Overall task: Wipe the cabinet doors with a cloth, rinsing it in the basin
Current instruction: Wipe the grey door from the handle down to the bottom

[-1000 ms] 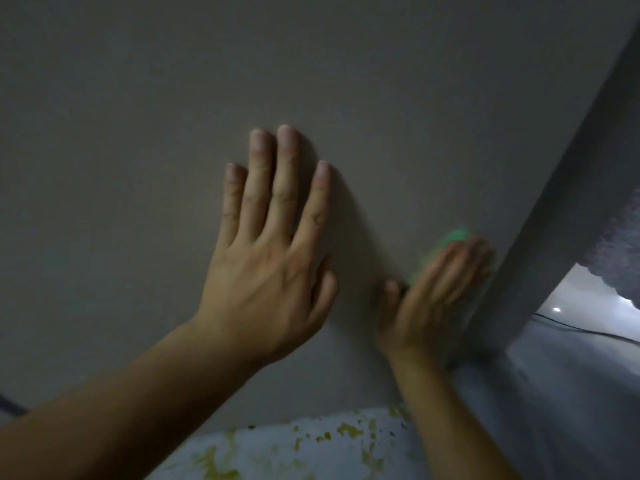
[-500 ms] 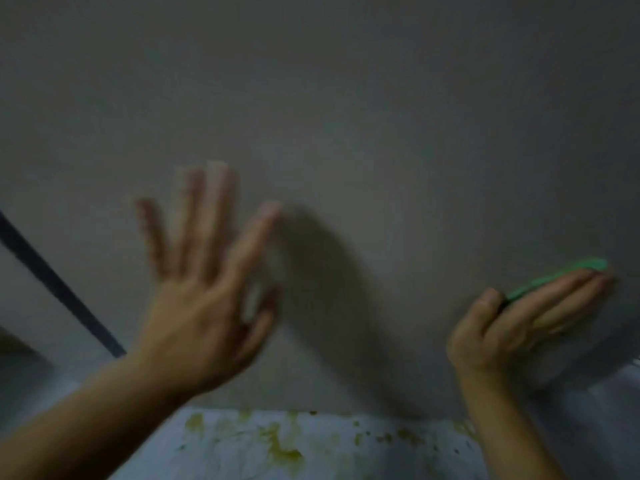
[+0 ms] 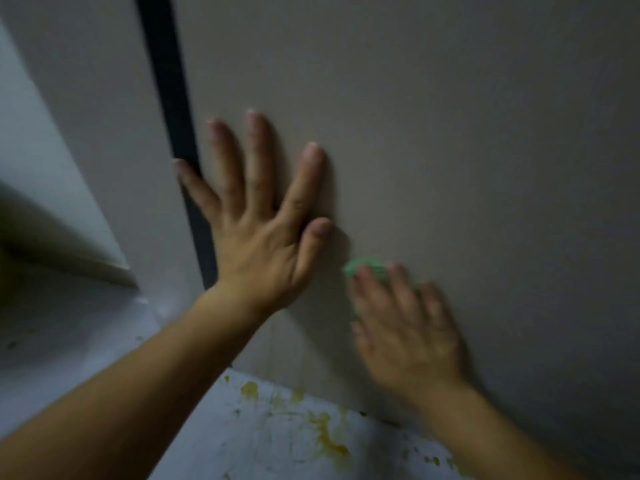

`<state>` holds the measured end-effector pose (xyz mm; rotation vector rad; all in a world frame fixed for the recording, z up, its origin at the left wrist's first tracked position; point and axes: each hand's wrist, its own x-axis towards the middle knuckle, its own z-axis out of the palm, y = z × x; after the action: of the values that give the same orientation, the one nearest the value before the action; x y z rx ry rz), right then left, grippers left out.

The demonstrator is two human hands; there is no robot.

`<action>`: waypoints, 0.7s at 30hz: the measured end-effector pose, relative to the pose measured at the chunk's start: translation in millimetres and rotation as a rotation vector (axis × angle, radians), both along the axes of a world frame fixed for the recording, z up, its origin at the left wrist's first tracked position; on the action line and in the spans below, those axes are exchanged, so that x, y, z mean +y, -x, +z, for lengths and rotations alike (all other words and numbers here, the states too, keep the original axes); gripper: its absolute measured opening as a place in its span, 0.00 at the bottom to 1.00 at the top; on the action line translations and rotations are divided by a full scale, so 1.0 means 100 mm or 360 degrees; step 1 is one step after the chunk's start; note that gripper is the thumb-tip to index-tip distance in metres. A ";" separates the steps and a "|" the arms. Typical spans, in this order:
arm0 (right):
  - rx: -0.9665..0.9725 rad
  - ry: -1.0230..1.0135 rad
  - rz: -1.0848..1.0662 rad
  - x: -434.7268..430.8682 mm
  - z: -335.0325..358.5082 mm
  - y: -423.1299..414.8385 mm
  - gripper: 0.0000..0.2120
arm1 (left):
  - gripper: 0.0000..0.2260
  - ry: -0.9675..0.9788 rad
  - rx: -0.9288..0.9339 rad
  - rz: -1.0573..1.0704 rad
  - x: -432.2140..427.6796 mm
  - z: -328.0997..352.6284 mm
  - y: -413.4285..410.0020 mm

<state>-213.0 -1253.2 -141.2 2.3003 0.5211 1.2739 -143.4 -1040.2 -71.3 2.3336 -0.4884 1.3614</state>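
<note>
While both touch door [image 3: 450, 133]:
left grip [image 3: 263, 237]: spread, flat
right grip [image 3: 405, 334]: fingers straight, pressing cloth [image 3: 360, 267]; blurred

The left hand [image 3: 263, 244] is raised palm-forward with fingers straight and spread wide, thumb out to the right, while the right hand [image 3: 405, 327], blurred, sits just below and beside it, fingers close together and nearly straight.
</note>
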 end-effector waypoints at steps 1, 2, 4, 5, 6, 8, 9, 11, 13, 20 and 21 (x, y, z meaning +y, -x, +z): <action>-0.0002 0.0021 -0.0017 -0.14 0.07 0.06 0.34 | 0.27 -0.0001 0.0021 -0.0013 0.01 0.00 0.02; 0.0007 0.0034 -0.0043 -0.28 0.14 0.11 0.33 | 0.27 -0.0002 0.0041 -0.0035 0.01 0.01 0.04; 0.0025 0.0054 -0.0072 -0.36 0.24 0.15 0.33 | 0.27 0.0019 0.0054 -0.0098 0.06 0.07 0.07; 0.0032 0.0089 -0.0080 -0.30 0.26 0.13 0.33 | 0.27 0.0027 0.0060 -0.0167 0.11 0.10 0.09; 0.0059 0.0133 -0.0060 -0.17 0.27 0.10 0.32 | 0.27 0.0031 0.0060 -0.0250 0.18 0.10 0.13; 0.0184 0.0284 0.0135 0.27 0.30 -0.08 0.30 | 0.26 0.0131 0.0087 -0.0372 0.42 0.02 0.22; 0.0254 0.0346 0.0253 0.53 0.35 -0.17 0.29 | 0.26 0.0270 0.0137 -0.0355 0.56 -0.11 0.31; 0.0399 0.0459 0.0338 1.04 0.49 -0.32 0.29 | 0.25 0.0652 0.0262 -0.0116 0.81 -0.48 0.53; 0.0546 0.0562 0.0337 1.31 0.61 -0.37 0.31 | 0.22 0.0951 0.0450 0.0067 0.90 -0.87 0.76; 0.1401 0.0223 0.0714 1.31 1.02 -0.31 0.32 | 0.26 0.0941 0.0615 -0.0267 0.25 -1.07 0.76; 0.1558 0.0139 0.0746 1.32 1.11 -0.30 0.32 | 0.27 0.0973 0.0588 -0.0290 0.14 -1.02 0.71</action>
<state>-183.4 -1120.9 -30.5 2.6934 1.4529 0.1533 -214.4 -1026.5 -173.6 1.9064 -0.1352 0.8140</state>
